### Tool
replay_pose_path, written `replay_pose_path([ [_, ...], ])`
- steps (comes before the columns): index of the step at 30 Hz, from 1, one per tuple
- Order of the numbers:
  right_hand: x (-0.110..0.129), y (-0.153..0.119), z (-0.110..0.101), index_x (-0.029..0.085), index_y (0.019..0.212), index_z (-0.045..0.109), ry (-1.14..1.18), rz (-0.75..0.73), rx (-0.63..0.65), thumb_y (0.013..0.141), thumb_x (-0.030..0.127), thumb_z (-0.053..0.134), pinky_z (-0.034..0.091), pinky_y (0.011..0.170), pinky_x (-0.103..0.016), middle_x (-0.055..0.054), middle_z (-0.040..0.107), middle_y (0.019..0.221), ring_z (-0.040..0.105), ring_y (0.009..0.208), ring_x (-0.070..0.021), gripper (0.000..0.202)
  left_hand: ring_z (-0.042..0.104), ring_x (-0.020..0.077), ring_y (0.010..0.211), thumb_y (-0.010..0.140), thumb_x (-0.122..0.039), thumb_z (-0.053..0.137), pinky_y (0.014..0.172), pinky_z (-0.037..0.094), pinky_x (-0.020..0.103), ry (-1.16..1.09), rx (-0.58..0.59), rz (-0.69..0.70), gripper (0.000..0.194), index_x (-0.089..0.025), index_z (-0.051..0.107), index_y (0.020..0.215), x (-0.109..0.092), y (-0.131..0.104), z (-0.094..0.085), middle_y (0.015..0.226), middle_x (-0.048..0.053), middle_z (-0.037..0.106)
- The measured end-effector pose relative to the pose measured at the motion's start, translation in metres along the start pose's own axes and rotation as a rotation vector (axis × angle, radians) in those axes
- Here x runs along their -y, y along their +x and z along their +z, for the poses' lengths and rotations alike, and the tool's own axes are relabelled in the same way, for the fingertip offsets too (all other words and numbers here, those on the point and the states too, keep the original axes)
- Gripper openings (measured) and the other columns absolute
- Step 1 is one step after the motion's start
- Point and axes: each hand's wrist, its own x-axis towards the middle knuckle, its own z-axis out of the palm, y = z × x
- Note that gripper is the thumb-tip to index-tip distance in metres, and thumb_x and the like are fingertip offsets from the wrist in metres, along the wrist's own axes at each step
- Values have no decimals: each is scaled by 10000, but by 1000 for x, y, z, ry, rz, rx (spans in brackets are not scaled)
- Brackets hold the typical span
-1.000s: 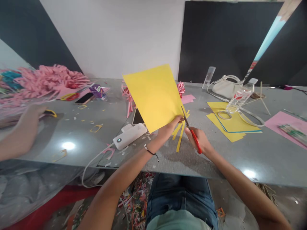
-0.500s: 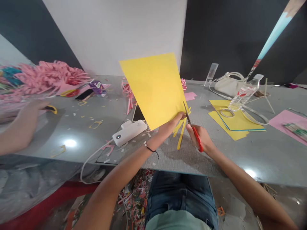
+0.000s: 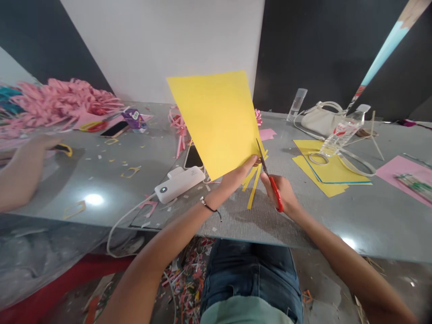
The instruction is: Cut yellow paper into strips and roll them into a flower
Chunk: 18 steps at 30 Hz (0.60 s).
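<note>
A large yellow sheet of paper is held up above the table by my left hand, which pinches its lower right part. Thin yellow strips hang below that hand. My right hand is closed around the red handles of a pair of scissors. The scissor blades point up and to the left, at the sheet's right edge, close beside my left fingers. Part of my left hand's fingers is hidden behind the paper and blades.
A white power bank with a cable and a phone lie left of the strips. Yellow sheets, a plastic bottle and a white bag are on the right. Another person's arm reaches in at left, beside pink paper fringe.
The view has shifted slightly. The scissors and both my hands keep nearly the same position at the sheet's right edge. The other person's arm at the left appears a little farther left.
</note>
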Motion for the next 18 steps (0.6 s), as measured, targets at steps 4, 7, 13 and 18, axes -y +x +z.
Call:
replay_pose_path([
  [4, 0, 0, 1, 222, 615, 402, 25, 2, -19, 1009, 809, 382, 235, 546, -307, 3, 426, 551, 355, 547, -131, 708, 748, 243, 1179, 1036, -521, 555, 1286, 418, 408, -2, -18, 10, 309, -291, 757, 990, 3, 0, 1, 1104, 26, 823],
  [7, 2, -1, 2, 229, 624, 357, 48, 0, -36, 998, 808, 410, 225, 541, -301, 17, 358, 573, 316, 568, -127, 692, 759, 227, 1137, 1044, -490, 538, 1270, 437, 393, 21, -20, 24, 291, -300, 747, 974, 2, 0, 2, 1061, 12, 824],
  [13, 2, -2, 4, 228, 635, 309, 54, -8, -63, 999, 775, 459, 198, 546, -296, 28, 288, 601, 266, 600, -121, 674, 755, 245, 1142, 1034, -527, 554, 1247, 465, 412, 30, -32, 10, 309, -306, 757, 957, 2, -1, 1, 1071, 10, 824],
  [18, 0, -1, 4, 223, 620, 319, 74, -19, -66, 991, 755, 512, 208, 556, -295, 31, 290, 602, 276, 605, -119, 677, 756, 247, 1129, 1026, -518, 566, 1260, 452, 418, 17, -35, 4, 307, -298, 753, 921, 4, 1, 1, 1064, 5, 824],
])
